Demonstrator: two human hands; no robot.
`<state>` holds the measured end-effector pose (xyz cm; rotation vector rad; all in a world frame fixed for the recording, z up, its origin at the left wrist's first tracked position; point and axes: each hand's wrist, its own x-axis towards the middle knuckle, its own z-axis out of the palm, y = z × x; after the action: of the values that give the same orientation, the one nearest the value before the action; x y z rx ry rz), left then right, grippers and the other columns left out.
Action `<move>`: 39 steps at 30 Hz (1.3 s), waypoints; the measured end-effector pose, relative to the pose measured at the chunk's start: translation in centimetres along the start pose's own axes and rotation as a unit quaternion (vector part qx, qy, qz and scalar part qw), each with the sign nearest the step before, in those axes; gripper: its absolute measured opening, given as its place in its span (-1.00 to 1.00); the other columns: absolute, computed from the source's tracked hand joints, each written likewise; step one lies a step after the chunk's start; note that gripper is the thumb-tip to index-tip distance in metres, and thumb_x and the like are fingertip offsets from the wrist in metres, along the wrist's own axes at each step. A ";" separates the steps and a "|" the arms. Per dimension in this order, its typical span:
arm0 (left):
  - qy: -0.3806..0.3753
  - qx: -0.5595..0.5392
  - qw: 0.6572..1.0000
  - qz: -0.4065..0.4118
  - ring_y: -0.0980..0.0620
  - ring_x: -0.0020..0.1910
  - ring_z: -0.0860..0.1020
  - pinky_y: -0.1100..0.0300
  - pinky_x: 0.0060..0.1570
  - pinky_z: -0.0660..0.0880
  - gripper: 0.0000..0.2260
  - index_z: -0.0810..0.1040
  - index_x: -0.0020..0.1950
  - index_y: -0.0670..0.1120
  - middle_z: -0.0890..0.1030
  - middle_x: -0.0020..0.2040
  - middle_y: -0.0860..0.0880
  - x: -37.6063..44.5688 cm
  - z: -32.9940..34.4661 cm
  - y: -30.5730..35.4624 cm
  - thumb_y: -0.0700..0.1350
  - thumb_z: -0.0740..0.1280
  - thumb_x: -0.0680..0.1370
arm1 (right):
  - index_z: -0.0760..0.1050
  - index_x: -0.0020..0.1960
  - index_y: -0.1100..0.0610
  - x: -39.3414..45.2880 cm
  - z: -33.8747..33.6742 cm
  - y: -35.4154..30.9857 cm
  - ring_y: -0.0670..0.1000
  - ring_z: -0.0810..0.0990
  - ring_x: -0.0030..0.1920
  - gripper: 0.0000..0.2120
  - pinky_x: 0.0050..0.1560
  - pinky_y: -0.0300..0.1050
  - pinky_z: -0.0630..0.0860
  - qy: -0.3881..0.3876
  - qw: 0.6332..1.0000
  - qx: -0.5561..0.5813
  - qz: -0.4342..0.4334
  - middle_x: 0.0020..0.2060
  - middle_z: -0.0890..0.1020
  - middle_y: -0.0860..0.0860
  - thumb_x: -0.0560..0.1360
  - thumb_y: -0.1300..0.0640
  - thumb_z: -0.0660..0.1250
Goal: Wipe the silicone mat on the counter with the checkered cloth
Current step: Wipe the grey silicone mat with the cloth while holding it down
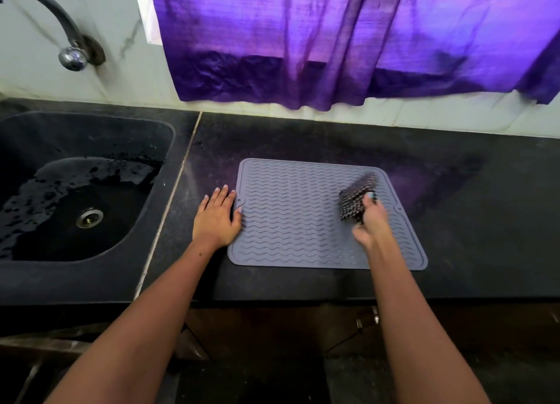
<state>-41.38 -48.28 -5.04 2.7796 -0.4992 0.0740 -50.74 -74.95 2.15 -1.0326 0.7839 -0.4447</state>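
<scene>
A grey silicone mat point(297, 222) with wavy ridges lies flat on the black counter point(469, 222). My right hand point(371, 222) grips the bunched checkered cloth point(356, 199) over the mat's right half; the cloth is blurred and its lower edge meets the mat. My left hand point(216, 217) lies flat with straight fingers on the counter at the mat's left edge, the thumb resting on the mat's rim.
A black sink point(27, 131) holding dark water and a metal drain point(89, 217) sits to the left, with a tap point(71, 56) on the tiled wall above. A purple curtain point(348, 40) hangs behind the counter. The counter's front edge runs just below the mat.
</scene>
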 end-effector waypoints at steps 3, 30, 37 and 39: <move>0.004 0.003 1.000 0.000 0.00 0.53 0.06 0.05 0.49 -0.06 -0.34 0.18 0.50 -0.10 0.15 0.53 -0.07 0.1 0.0 0.0 0.18 -0.16 0.48 | 0.21 0.49 0.08 -1.0 -1.3 -1.2 0.07 0.34 0.40 -0.56 0.36 -0.09 0.29 0.062 0.961 -0.230 -0.140 0.44 0.33 0.07 0.62 0.20 0.11; 0.000 0.002 1.000 0.007 -0.03 0.53 0.06 0.04 0.49 -0.06 -0.37 0.18 0.50 -0.12 0.15 0.53 -0.09 0.0 0.0 0.0 0.13 -0.12 0.50 | 0.13 0.51 0.13 2.6 -7.0 0.6 0.18 0.10 0.51 -0.50 0.48 0.02 0.07 -0.008 0.764 -0.607 -0.220 0.52 0.10 0.15 0.60 0.15 0.12; 0.009 -0.004 1.000 0.007 -0.03 0.52 0.09 0.04 0.48 -0.04 -0.38 0.22 0.49 -0.12 0.18 0.52 -0.09 0.2 0.2 -0.1 0.13 -0.08 0.50 | 0.02 0.54 0.05 3.6 -7.8 1.9 0.12 -0.01 0.53 -0.48 0.48 0.05 0.03 -0.068 0.696 -0.685 -0.203 0.54 -0.04 0.09 0.62 0.06 0.08; 0.009 -0.007 1.000 0.006 -0.03 0.52 0.09 0.04 0.48 -0.03 -0.38 0.23 0.49 -0.12 0.18 0.52 -0.09 0.1 0.1 -0.1 0.13 -0.07 0.49 | 0.17 0.50 0.08 4.1 -7.8 1.1 0.07 0.13 0.50 -0.55 0.47 -0.01 0.10 -0.084 0.777 -0.595 -0.187 0.52 0.11 0.08 0.62 0.14 0.10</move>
<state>-41.23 -48.21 -5.15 2.7600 -0.5103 0.0989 -53.97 -81.78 -2.52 -2.4205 0.6588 -0.1285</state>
